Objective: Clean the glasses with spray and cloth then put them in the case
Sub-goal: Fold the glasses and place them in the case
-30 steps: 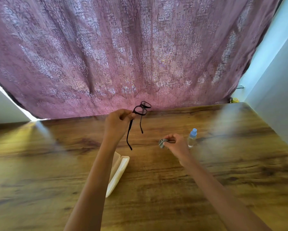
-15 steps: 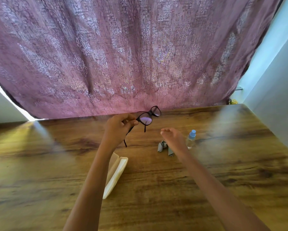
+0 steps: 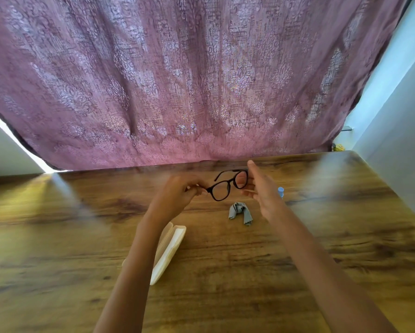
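Observation:
Black-framed glasses [image 3: 227,186] hang above the wooden table, lenses facing me. My left hand [image 3: 180,194] pinches their left end. My right hand [image 3: 261,191] is at their right end with fingers spread, touching or just beside the frame. A crumpled grey cloth [image 3: 240,212] lies on the table below the glasses. The spray bottle's blue cap [image 3: 280,190] shows just behind my right hand; its body is hidden. An open cream case [image 3: 169,248] lies under my left forearm.
The wooden table [image 3: 249,272] fills the lower view. A mauve patterned curtain [image 3: 189,80] hangs along its far edge. A pale wall [image 3: 398,131] borders the right side.
My right hand let go of the cloth, which now lies on the table, and rose to the glasses. My left hand turned the glasses so the lenses face me.

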{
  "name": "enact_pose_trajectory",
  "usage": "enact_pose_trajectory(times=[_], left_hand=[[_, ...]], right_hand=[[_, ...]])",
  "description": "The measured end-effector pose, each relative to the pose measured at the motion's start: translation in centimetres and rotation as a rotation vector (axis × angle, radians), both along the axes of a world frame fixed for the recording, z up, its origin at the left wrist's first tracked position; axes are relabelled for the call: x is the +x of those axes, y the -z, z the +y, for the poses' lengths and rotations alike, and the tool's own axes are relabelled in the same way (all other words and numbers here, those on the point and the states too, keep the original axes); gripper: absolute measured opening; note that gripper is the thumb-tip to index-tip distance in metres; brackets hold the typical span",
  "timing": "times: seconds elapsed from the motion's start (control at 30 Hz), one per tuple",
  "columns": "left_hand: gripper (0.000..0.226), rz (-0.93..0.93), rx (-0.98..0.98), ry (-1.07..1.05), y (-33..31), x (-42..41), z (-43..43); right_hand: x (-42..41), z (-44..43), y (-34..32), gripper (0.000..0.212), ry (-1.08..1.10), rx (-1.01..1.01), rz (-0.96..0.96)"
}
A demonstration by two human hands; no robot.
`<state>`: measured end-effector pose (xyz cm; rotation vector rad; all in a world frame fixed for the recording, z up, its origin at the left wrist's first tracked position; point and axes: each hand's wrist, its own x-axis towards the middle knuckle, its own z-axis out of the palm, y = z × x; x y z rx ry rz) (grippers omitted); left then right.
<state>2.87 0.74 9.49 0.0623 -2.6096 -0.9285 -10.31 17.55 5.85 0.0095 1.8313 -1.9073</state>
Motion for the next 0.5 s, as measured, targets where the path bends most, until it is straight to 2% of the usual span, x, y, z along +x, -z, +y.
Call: enact_pose_trajectory(times=[0.13,0.27,0.4,0.5], left_hand=[[0.021,0.006,-0.081,0.039,0.7,0.2,-0.4],[0.018,0.036,-0.089,-0.004,1.9,0.6,-0.8],[0.024,0.030,0.097,-0.201,3.6,1.1,0.1],[0.023,0.085,0.329,-0.372,4.3,1.0,1.3]], right_hand=[[-0.1,0.3,-0.3,0.023,0.015,0.046,0.025],[-0.1,0.7,0.0,0.010,0.022,0.036,-0.016],[0.2,0.8,0.4,0.006,0.033,-0.013,-0.047],[0.4,0.9,0.8,0.005,0.034,-0.017,-0.022]])
